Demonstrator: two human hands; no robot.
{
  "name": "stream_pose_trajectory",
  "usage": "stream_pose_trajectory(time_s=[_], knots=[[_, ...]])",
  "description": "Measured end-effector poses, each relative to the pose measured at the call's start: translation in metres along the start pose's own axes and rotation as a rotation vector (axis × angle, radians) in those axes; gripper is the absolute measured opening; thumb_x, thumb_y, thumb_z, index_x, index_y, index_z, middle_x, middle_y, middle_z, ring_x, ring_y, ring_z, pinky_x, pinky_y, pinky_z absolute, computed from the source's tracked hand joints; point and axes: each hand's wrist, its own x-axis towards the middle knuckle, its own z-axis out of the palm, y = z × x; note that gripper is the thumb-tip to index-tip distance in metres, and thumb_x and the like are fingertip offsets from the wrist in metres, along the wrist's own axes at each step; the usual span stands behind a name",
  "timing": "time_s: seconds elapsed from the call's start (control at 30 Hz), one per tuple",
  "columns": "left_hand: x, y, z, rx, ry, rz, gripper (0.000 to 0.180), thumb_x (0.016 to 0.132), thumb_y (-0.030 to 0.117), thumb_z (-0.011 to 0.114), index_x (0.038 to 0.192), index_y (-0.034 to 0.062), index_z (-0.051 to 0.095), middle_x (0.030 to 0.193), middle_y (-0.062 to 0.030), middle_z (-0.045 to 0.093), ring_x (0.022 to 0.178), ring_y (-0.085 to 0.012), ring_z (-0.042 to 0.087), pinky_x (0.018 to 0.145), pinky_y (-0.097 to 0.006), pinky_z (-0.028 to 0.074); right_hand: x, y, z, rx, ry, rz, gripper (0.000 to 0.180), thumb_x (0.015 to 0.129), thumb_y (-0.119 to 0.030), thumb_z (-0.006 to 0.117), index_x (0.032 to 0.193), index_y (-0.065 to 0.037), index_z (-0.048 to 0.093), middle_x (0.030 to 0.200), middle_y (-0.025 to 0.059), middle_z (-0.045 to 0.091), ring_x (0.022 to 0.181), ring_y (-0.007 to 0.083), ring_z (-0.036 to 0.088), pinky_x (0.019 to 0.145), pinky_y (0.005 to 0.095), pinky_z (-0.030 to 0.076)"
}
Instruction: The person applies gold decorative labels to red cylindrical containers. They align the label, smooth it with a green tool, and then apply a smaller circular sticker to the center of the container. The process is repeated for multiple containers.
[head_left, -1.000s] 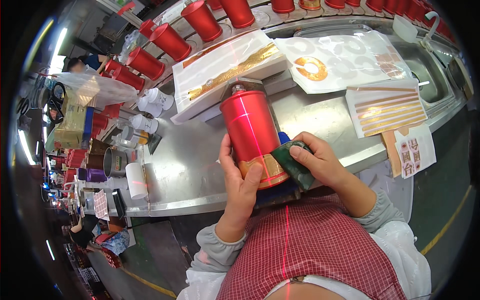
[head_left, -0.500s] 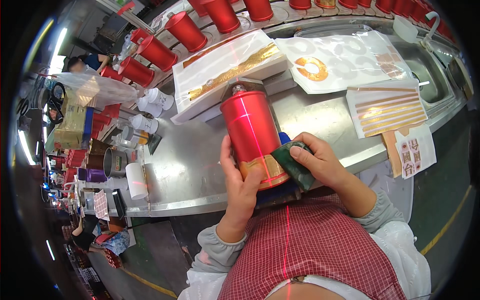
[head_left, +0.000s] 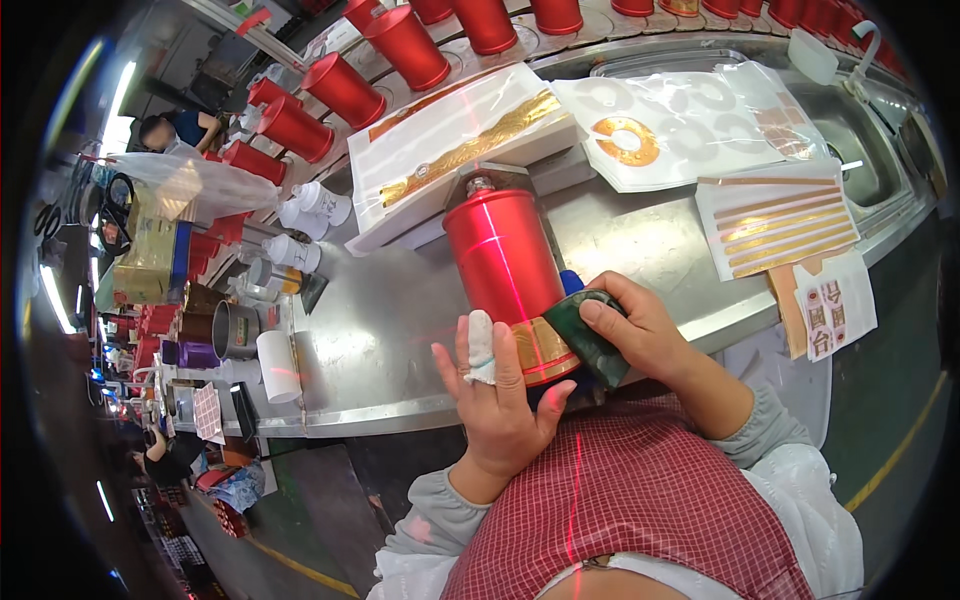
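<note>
Since the earlier frame we see the left hand [head_left: 497, 405] opened out: its fingers [head_left: 479, 345], one wrapped in white tape, now spread flat against the gold band [head_left: 540, 350] instead of curling round the side, and the row of red cans [head_left: 405, 45] at the upper edge has slid further to the left. Our right hand [head_left: 640, 335] is closed on a dark green pad [head_left: 590, 335], pressing it to the band's right side. The red cylinder [head_left: 500, 255] lies at centre frame, tilted on a holder above the steel table [head_left: 390, 330], its capped end pointing to the top of the picture. We judge it a stiff, glossy can or bottle, likely smooth and slippery, with a finish that could scuff and a foil band that could wrinkle; it is best steadied by the plain red body or base, palms broad, not by the fresh band. Beyond, gold label sheets [head_left: 775, 215] lie at the right and a long gold strip [head_left: 470, 150] above.
</note>
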Motion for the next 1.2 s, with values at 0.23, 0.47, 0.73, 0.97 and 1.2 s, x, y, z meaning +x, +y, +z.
stream_pose_trajectory(time_s=[0.23,0.47,0.73,0.97,1.2], knots=[[0.009,0.009,-0.01,0.088,-0.075,0.009,0.08,0.09,0.049,0.06,0.141,-0.0072,0.038,0.136,-0.0283,0.047,0.132,-0.0487,0.039,0.111,-0.065,0.01,0.0,-0.001,0.0,-0.02,0.012,-0.005,0.027,0.096,-0.028,0.059,0.098,-0.001,0.059,0.081,0.0055,0.062,0.075,0.0102,0.056,0.067,0.0271,0.047],[0.015,0.014,-0.008,0.173,-0.055,0.136,0.067,0.089,0.04,0.063,0.135,-0.0057,0.046,0.129,-0.022,0.055,0.131,-0.0442,0.043,0.112,-0.065,0.009,0.0,0.001,0.0,-0.008,0.017,0.005,0.027,0.096,-0.029,0.06,0.098,-0.001,0.06,0.079,0.0051,0.062,0.074,0.0098,0.056,0.066,0.0272,0.047],[-0.014,-0.002,0.005,-0.119,0.243,0.127,0.029,0.084,0.018,0.068,0.111,0.0099,0.062,0.107,-0.0075,0.066,0.113,-0.0317,0.056,0.114,-0.063,0.015,-0.002,0.001,-0.001,0.009,0.009,0.054,0.029,0.094,-0.03,0.063,0.098,-0.002,0.061,0.079,0.0039,0.062,0.074,0.009,0.056,0.065,0.027,0.047],[-0.009,-0.005,0.003,-0.372,0.24,0.07,0.034,0.083,0.016,0.068,0.114,0.0072,0.058,0.107,-0.0094,0.065,0.112,-0.0322,0.054,0.113,-0.063,0.016,0.012,-0.033,-0.01,-0.152,-0.14,-0.16,0.025,0.086,-0.023,0.07,0.097,-0.002,0.061,0.079,0.0089,0.064,0.072,0.0178,0.062,0.067,0.0308,0.049],[-0.015,-0.009,0.006,-0.339,0.187,-0.112,0.061,0.086,0.024,0.067,0.133,-0.0056,0.04,0.131,-0.0228,0.049,0.123,-0.0384,0.044,0.114,-0.056,0.016,0.072,-0.092,0.007,-0.817,-0.262,-0.573,0.018,0.078,-0.017,0.068,0.087,-0.004,0.062,0.08,0.0175,0.064,0.076,0.0373,0.064,0.07,0.0459,0.052]])
